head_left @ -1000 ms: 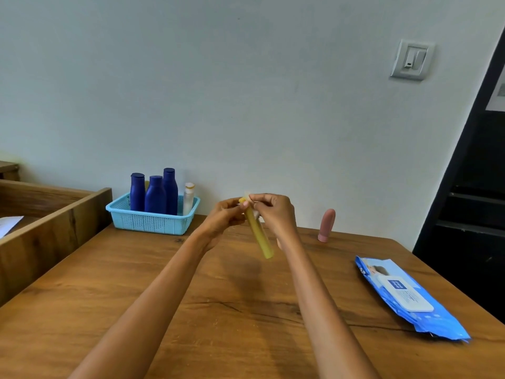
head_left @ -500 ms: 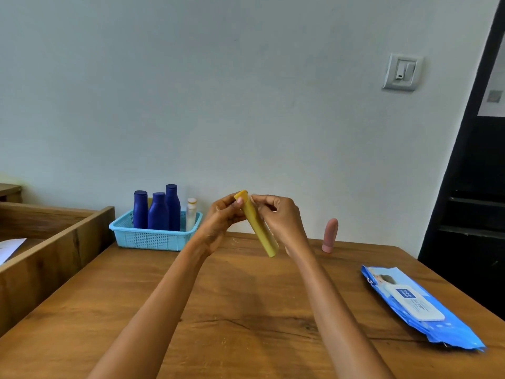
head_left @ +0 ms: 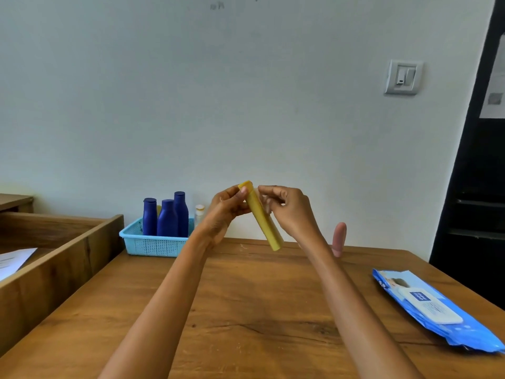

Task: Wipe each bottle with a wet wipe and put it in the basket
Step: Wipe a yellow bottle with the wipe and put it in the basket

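**Yellow tube held up between both hands above the wooden surface**

A person has both bare arms stretched out over the wooden surface (head_left: 246,296), and between the hands sits a slim yellow tube (head_left: 262,217), tilted so its capped top leans left and up while its lower end points down and to the right, clear of the wood. The left hand (head_left: 226,212) has its grip closed on the upper part of the tube, thumb pressed near the cap. The right hand (head_left: 289,212) is curled in just beside it, its fingers pinching something pale and thin against the tube; it looks like a wet wipe (head_left: 263,199), though it is too blurred to be sure.

Back against the wall, to the left of the hands, stands a light blue basket (head_left: 153,243). Three dark blue bottles (head_left: 167,218) stand upright in it, with a small white bottle (head_left: 199,213) at its right end. A pink bottle (head_left: 339,237) stands upright on the surface just behind the right forearm, apart from the basket. Nearer on the right lies a blue pack of wipes (head_left: 431,310), flat, its white flap closed. A wooden partition (head_left: 54,258) runs along the left side, with a sheet of paper (head_left: 13,262) behind it. A light switch (head_left: 403,77) is mounted on the wall above.
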